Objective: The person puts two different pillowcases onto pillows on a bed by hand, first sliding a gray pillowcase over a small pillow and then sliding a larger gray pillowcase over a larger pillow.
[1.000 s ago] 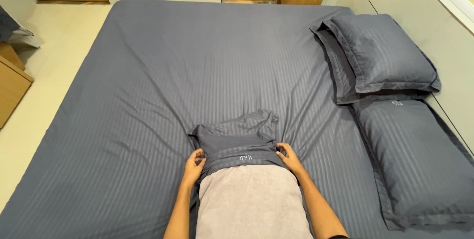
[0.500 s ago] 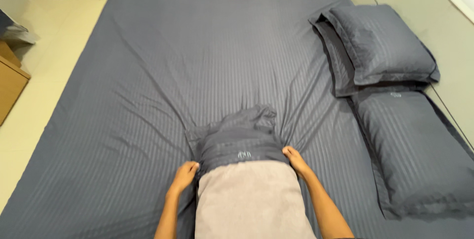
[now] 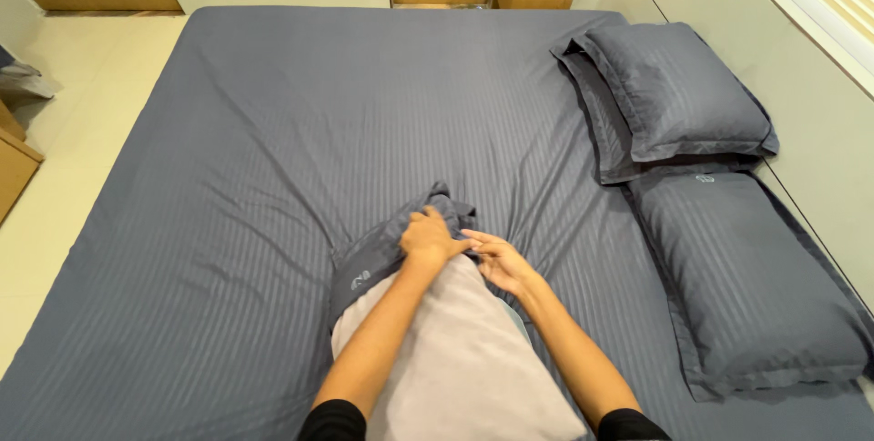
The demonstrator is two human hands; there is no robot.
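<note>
Gripping the bunched pillowcase (image 3: 401, 245) at its top, left hand (image 3: 428, 239) has fingers clenched on the fabric, prob. to work it over the pillow (image 3: 455, 350). Right hand (image 3: 499, 263) lies flat w/ fingers released beside it, steadying. Pillow sits mid-bed (image 3: 273, 131), long axis running away from the person, cased end pointing to the far edge.

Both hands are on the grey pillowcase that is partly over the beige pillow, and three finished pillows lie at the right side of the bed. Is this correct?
Not quite. The head view shows two finished pillows at the right, not three. The rest holds: the left hand and right hand are on the pillowcase, which is partly over the beige pillow.
</note>
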